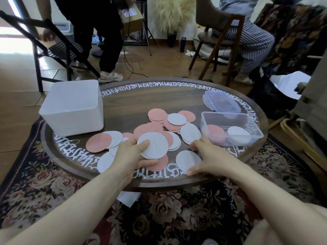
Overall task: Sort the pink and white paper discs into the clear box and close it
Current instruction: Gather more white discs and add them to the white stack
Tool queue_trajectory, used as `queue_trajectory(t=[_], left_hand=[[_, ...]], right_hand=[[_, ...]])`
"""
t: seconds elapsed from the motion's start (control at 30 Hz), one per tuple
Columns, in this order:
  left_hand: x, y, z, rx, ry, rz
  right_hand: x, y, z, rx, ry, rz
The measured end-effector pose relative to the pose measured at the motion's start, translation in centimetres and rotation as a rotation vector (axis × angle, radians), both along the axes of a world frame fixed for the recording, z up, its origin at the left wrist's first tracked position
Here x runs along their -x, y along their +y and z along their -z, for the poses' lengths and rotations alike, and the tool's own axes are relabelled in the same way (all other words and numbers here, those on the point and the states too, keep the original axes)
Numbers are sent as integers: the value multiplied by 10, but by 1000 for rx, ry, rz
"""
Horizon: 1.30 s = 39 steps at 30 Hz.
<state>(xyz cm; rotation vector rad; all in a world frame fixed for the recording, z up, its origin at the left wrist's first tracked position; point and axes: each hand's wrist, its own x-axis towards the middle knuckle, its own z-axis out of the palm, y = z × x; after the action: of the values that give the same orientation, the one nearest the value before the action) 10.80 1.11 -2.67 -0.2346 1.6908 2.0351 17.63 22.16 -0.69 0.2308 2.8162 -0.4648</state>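
Several pink and white paper discs lie scattered over the round dark table. My left hand holds a small stack of white discs, thumb on top and fingers underneath. My right hand pinches the edge of a single white disc lying near the table's front edge. The clear box stands open at the right with a pink pile and a white pile side by side inside. Its clear lid with a purple rim lies behind it.
A white square bin stands at the table's back left. Beyond the table are a black folding chair, a standing person's legs and a seated person on a wooden chair. A floral rug lies underneath.
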Motion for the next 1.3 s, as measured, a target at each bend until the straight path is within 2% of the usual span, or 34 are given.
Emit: queue_trajectory(t=[0.1, 0.37, 0.47, 0.57, 0.73, 0.83, 0.93, 1.0, 1.07, 1.17, 1.23, 1.3], left_hand=[[0, 0, 0, 3, 0, 6], [-1, 0, 1, -12, -12, 39], [-4, 0, 0, 7, 4, 73], [-8, 2, -3, -88, -23, 136], [-16, 7, -4, -21, 142, 223], [-19, 9, -3, 10, 233, 233], [-21, 11, 0, 76, 388, 285], [-22, 11, 3, 207, 605, 356], [-24, 11, 7, 432, 874, 420], [-22, 9, 12, 891, 1444, 330], [-25, 10, 11, 924, 1527, 326], [-27, 11, 14, 805, 1392, 366]], right_hand=[[1, -2, 4, 13, 4, 40], [8, 7, 6, 281, 102, 125], [8, 9, 1, 562, 170, 205], [8, 7, -1, 871, 195, 261], [6, -12, 3, 1081, 208, 266], [5, -17, 5, 1062, 219, 220], [4, -15, 8, 916, 245, 119], [3, -13, 7, 851, 254, 47], [1, -9, 4, 828, 248, -3], [-1, -2, -3, 726, 254, -62], [-2, 0, -6, 660, 258, -62], [-3, -1, -4, 636, 251, -69]])
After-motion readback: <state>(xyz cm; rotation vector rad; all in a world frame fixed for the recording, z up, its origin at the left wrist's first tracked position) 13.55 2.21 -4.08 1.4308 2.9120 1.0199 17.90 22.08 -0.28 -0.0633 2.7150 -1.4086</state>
